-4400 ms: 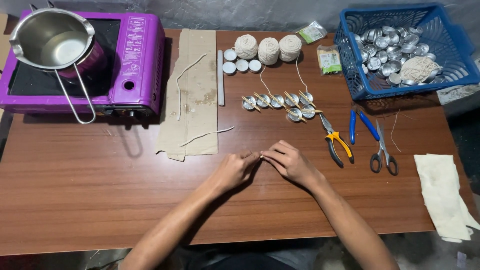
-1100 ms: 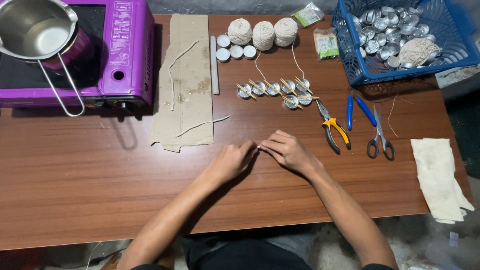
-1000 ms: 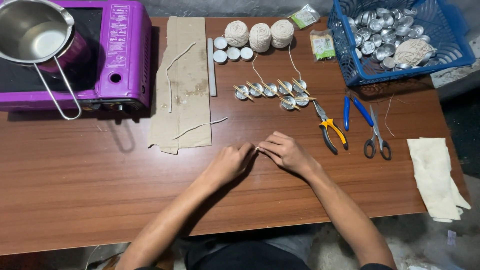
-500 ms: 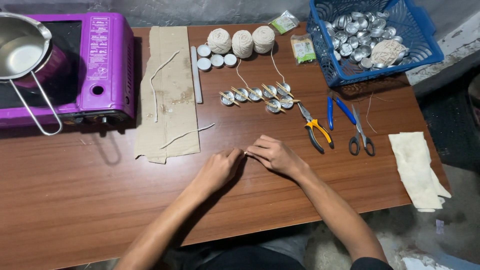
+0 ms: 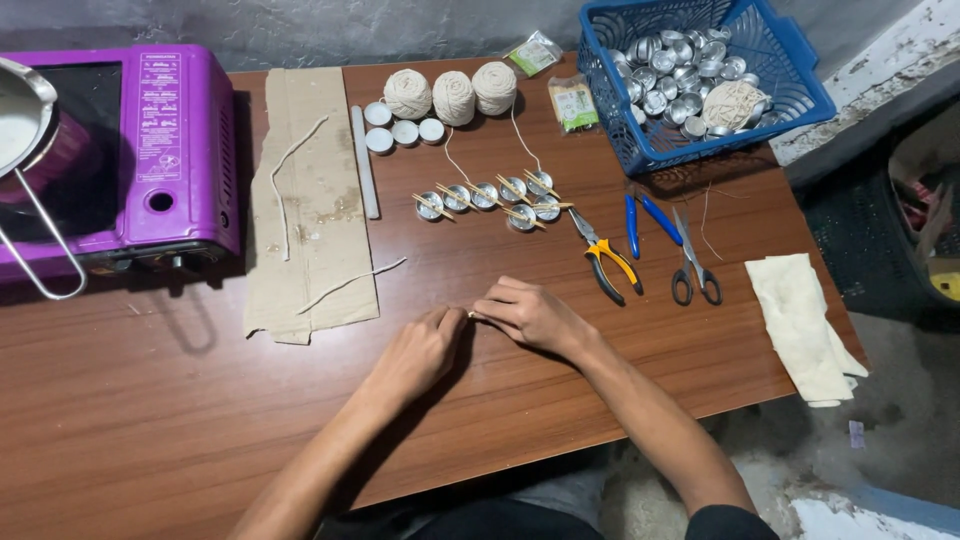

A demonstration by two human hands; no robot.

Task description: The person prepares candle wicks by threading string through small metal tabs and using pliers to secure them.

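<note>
Two hands pinching a small piece at mid-counter

Both hands met fingertip to fingertip on the wooden counter (image 5: pixel 150 400). Left hand (image 5: pixel 420 350) was curled, fingers closed; right hand (image 5: pixel 530 315) lay knuckles up, thumb and forefinger pressed together. Between them sat a tiny pale piece (image 5: pixel 470 314), too small to identify, pinched from both sides just above the counter surface.

Surroundings: a row of small metal cups (image 5: pixel 490 198) with wooden sticks laid across them stood beyond the hands; two strings ran from them up to three balls of cotton string (image 5: pixel 452 94). Yellow-handled pliers (image 5: pixel 603 262), blue-handled pliers (image 5: pixel 640 212) and scissors (image 5: pixel 690 268) lay to the right, near but apart. Blue basket (image 5: pixel 790 85) held more empty cups. Cardboard sheet (image 5: pixel 315 180) carried cut string lengths; purple stove (image 5: pixel 150 150) at far left.

Judgement: fine work like this goes best with wrists resting on the counter, grip light, and the piece kept in plain sight between the fingertips.
</note>
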